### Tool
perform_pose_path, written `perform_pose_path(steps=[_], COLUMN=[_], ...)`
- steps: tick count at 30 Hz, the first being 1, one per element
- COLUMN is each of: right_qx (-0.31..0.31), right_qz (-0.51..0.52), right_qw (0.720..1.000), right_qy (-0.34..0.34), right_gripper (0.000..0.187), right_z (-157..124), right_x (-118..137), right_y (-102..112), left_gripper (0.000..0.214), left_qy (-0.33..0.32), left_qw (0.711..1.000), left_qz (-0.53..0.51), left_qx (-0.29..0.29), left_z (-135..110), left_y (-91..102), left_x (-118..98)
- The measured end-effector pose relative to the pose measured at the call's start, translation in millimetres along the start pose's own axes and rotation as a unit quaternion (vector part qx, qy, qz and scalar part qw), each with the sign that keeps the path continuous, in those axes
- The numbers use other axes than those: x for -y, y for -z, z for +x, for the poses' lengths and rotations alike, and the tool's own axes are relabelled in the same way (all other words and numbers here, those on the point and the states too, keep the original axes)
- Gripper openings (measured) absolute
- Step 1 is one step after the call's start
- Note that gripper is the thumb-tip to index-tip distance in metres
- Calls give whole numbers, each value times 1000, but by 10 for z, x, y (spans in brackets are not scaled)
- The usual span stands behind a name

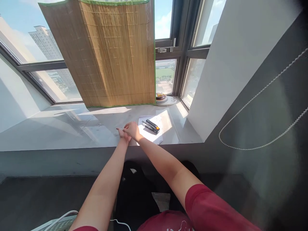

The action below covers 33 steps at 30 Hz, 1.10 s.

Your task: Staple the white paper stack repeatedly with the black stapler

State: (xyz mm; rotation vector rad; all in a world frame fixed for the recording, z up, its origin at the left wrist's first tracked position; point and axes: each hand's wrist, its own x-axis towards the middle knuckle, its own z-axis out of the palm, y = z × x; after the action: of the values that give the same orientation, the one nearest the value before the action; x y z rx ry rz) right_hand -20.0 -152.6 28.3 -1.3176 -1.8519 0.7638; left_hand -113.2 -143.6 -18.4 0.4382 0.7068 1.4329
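My left hand is turned palm up over the white window sill, its thumb stretched out to the side. Across it reaches my right hand, fingers bent and pressed together just above the left palm. Whatever may be between those fingers is too small to make out. Just right of my hands, a black stapler with an orange mark lies on white paper. Beside the stapler is a second slim dark tool whose kind I cannot tell.
A bamboo blind hangs in front of the window. Stacked plates stand in the sill's back corner. Tiny dark bits lie on the sill. A beaded cord hangs at right; a pale basket is at lower left.
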Motion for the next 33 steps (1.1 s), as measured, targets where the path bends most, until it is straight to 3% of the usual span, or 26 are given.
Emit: perform_pose_path(steps=[2,5,8,10,12,16,19,21,24,29,33], right_qx=[8,13,-8,-52,-93,-155,-170,-180,-188,-192,-234], right_qz=[15,25,31,10,-11,-142,-163,-154,-127,-90,-71], right_qw=[1000,999,999,997,995,974,963,960,961,966,960], right_qy=[-23,-21,9,49,46,-81,-130,-150,-155,-145,-139], right_gripper=[9,11,12,13,18,25,20,14,12,13,10], right_z=[32,48,116,211,307,290,154,124,213,445,451], right_x=[-18,-48,-92,-209,-455,-1255,-1837,-2105,-2301,-2348,-2367], right_y=[-88,-109,100,444,938,1957,2321,2350,2272,2226,2287], left_gripper=[121,119,111,106,100,76,69,70,71,71,69], left_qy=[6,-8,-31,-29,-24,-47,-46,-28,-20,-13,-27], left_qw=[1000,999,998,998,999,998,990,976,962,956,955], left_qz=[10,18,9,0,-2,27,121,196,251,272,277], left_qx=[8,-26,-52,-48,-45,-12,58,91,109,106,107], left_z=[4,13,11,-9,-45,-143,-201,-221,-234,-213,-158], left_y=[9,-29,-101,-148,-185,-224,-231,-234,-239,-199,-135], left_x=[6,17,21,19,18,44,93,119,126,114,144])
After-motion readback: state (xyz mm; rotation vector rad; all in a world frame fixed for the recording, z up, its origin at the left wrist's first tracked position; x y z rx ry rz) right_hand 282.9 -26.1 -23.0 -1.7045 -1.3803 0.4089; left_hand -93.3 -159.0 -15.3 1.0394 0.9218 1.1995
